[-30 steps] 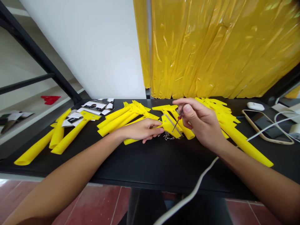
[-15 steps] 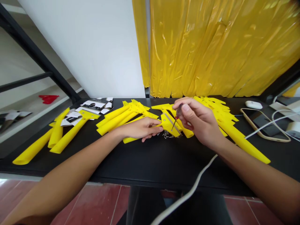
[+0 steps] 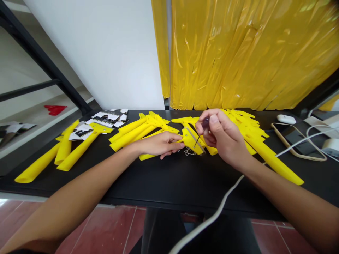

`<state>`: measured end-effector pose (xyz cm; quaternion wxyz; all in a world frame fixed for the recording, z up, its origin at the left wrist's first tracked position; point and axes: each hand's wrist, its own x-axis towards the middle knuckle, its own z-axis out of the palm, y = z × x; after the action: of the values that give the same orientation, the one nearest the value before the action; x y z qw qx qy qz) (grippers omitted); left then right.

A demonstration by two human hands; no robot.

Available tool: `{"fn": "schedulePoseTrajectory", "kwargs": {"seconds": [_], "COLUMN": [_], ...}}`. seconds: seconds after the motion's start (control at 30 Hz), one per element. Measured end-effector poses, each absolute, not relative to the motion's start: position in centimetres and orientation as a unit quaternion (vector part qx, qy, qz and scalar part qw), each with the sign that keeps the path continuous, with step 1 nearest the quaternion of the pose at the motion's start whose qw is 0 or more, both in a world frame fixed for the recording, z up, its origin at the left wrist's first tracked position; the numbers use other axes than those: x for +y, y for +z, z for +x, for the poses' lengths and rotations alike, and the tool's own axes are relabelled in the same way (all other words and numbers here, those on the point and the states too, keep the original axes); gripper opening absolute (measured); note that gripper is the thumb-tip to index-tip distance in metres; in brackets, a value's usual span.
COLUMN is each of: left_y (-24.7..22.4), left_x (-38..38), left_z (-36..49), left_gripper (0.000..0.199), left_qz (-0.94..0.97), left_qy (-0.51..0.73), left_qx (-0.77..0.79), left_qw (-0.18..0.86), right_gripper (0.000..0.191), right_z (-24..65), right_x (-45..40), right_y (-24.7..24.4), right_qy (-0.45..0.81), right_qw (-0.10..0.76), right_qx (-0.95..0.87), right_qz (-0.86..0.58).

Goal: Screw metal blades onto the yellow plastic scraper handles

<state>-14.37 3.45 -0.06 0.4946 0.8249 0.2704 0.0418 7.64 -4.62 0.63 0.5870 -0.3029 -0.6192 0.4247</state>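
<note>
My left hand (image 3: 162, 144) is closed round the handle of a yellow scraper (image 3: 190, 141), whose head points right and carries a metal blade strip. In my right hand (image 3: 222, 135) is a screwdriver (image 3: 206, 122) with a dark, see-through handle. Its thin shaft slants down to a screw (image 3: 194, 146) on the scraper's head, and the tip appears to touch it. Loose small screws (image 3: 187, 152) lie on the black table just below the head. Behind my hands rest more yellow scrapers (image 3: 143, 127); my right hand partly covers the pile there.
Three or so yellow scrapers (image 3: 79, 150) lie at the left beside black-and-white printed cards (image 3: 106, 120). To the right are a scraper pile (image 3: 245, 128), a phone (image 3: 296, 141) and a white case (image 3: 286, 119). A white cable (image 3: 219, 210) crosses the table's front edge.
My right hand has turned the screwdriver slightly, its fingers shifting round the handle. The left hand and scraper stay nearly in place.
</note>
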Motion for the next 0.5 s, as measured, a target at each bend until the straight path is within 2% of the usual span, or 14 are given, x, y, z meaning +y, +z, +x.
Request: {"fn": "schedulePoseTrajectory", "kwargs": {"seconds": [0.27, 0.33, 0.43, 0.5], "left_y": [0.08, 0.06, 0.04, 0.09], "left_x": [3.41, 3.43, 3.45, 3.42], "left_z": [-14.29, -14.32, -14.36, -14.33], "left_gripper": [0.038, 0.038, 0.038, 0.039], "left_qz": [0.822, 0.820, 0.822, 0.822], "left_qy": [0.043, 0.043, 0.047, 0.048], "left_qx": [0.268, 0.269, 0.270, 0.270], "left_qw": [0.500, 0.503, 0.500, 0.499], "right_gripper": [0.018, 0.027, 0.025, 0.031], "right_z": [7.91, 7.95, 7.84, 7.79], "right_x": [-4.46, -4.50, -4.58, -4.55], "right_y": [0.57, 0.61, 0.76, 0.87], "right_qy": [0.397, 0.392, 0.415, 0.430], "right_qw": [0.591, 0.585, 0.592, 0.601], "right_qx": [-0.626, -0.631, -0.614, -0.594], "right_qz": [-0.319, -0.326, -0.318, -0.317]}}
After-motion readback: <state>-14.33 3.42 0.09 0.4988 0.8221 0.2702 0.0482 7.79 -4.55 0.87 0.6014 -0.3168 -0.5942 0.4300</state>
